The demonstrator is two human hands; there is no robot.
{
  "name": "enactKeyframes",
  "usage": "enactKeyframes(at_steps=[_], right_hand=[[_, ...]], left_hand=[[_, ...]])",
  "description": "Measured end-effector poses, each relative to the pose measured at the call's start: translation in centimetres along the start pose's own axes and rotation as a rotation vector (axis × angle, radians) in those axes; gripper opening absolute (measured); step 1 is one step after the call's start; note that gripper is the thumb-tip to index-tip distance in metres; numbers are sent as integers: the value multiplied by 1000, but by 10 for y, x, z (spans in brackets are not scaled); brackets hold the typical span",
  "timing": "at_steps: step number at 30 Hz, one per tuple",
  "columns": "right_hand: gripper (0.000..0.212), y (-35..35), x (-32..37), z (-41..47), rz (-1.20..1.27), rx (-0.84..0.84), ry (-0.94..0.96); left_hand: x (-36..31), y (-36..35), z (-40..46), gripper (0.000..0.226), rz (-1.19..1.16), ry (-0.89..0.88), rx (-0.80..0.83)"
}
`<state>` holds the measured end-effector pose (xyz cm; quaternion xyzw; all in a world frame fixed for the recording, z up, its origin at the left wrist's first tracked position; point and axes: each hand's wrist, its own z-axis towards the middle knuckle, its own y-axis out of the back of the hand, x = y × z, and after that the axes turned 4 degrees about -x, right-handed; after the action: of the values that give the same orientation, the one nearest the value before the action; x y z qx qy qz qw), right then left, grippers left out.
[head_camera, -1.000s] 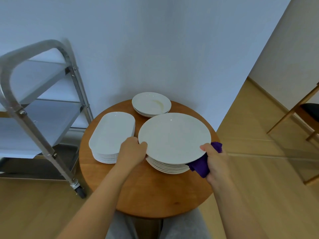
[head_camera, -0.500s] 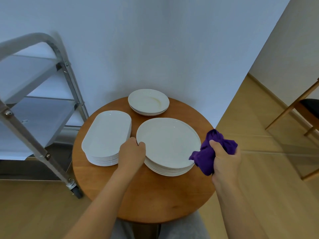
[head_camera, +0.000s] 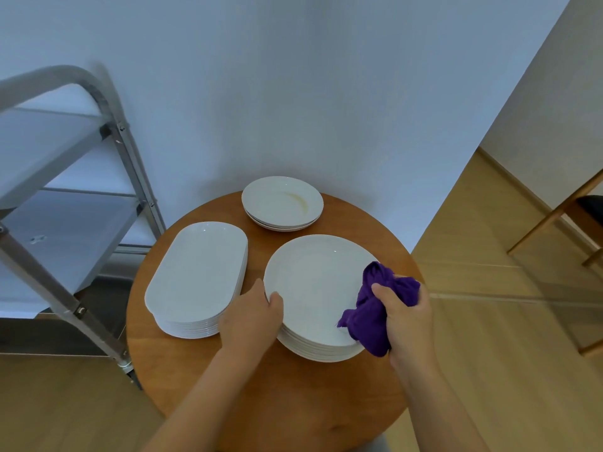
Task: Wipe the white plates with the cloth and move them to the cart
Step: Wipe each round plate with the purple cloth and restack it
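the top round plate (head_camera: 315, 282) was back flat on its stack by this point. a second before i'd had it lifted off the pile between both hands, with the cloth trapped under the right edge, and then i set it down again and pulled the cloth out from underneath. so now the purple cloth (head_camera: 378, 308) was on top, bunched up and sitting over the right side of the plate, which to me meant the actual wiping was only just starting. nothing had gone to the cart yet, as far as i could see.

my left hand (head_camera: 251, 318) was curled round the left rim of the plate, thumb on top of the edge, holding it steady. my right hand (head_camera: 404, 318) was closed around the wadded cloth, fingers wrapped in it.

the plate itself looked plain white, glossy, wide with a shallow rim, no obvious marks on it from where i was looking. it was the top one of a decent stack on the round wooden table (head_camera: 293, 396), near my edge on the right. just beside it on the left was a stack of oblong white platters (head_camera: 199, 272), and at the back a small pile of soup plates (head_camera: 282, 202), the top one with a yellowish smear in it. the metal cart (head_camera: 107, 141) stood off to the left of the table.
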<state>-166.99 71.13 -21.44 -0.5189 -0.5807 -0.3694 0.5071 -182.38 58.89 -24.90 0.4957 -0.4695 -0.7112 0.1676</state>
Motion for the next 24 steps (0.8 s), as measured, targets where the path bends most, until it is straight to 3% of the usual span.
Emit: enactKeyframes(at_steps=[6,11,14,17,24], right_hand=[[33,-5,7,13,-34,54,-13],[31,-33,20,30,-28,116,-19],[31,-56,25,43,-54,160,-22],[31,-79,26,58,-85,197,-25],[35,-114,25,92,-132,245,-49]], left_hand=[[-14,14,11,57,101,21,-17],[-28,31,48,39,-150,-65,-57],[-39,31,86,16,-314,46,19],[-45,26,131,20,-404,168,81],[-34,0,213,31,54,108,210]])
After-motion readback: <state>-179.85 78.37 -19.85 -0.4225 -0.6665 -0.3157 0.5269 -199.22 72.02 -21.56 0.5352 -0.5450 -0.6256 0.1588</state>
